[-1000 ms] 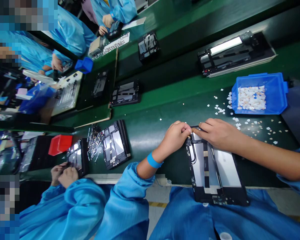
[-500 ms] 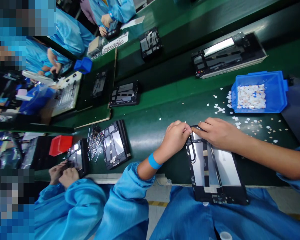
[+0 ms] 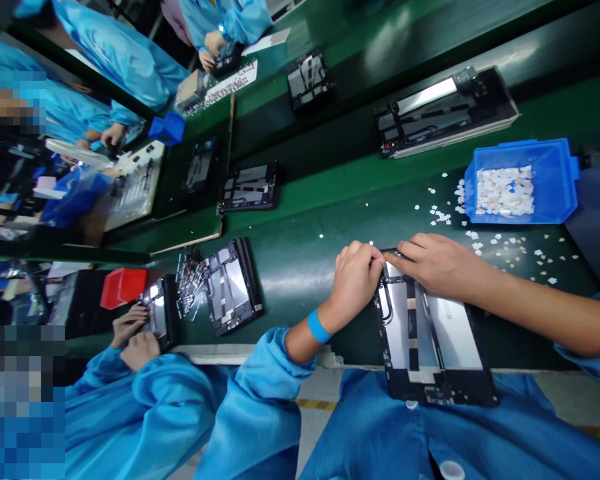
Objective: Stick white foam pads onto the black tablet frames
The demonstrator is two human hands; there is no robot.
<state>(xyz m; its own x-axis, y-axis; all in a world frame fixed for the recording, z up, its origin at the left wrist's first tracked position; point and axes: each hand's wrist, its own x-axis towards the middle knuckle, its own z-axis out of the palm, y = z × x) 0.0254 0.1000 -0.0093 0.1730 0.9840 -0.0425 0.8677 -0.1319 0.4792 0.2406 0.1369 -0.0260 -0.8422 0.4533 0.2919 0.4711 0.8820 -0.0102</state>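
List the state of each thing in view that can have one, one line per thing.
Tablet frame: back open, lying flat, overhanging the table edge.
Left hand: fingers curled at the frame's top corner.
Right hand: pressing the frame's top edge.
Blue bin: open, holding white bits.

Blue smock, rolled sleeves, blue wristband (image 3: 319,327)

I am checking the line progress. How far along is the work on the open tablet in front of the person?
Seemingly done: the tablet frame lies open on the green belt, silver plates and black strips fitted inside. In hand: left hand and right hand pinch at its far top edge; what they press is hidden. Left: unclear; the back is uncovered. White bits fill the blue bin.
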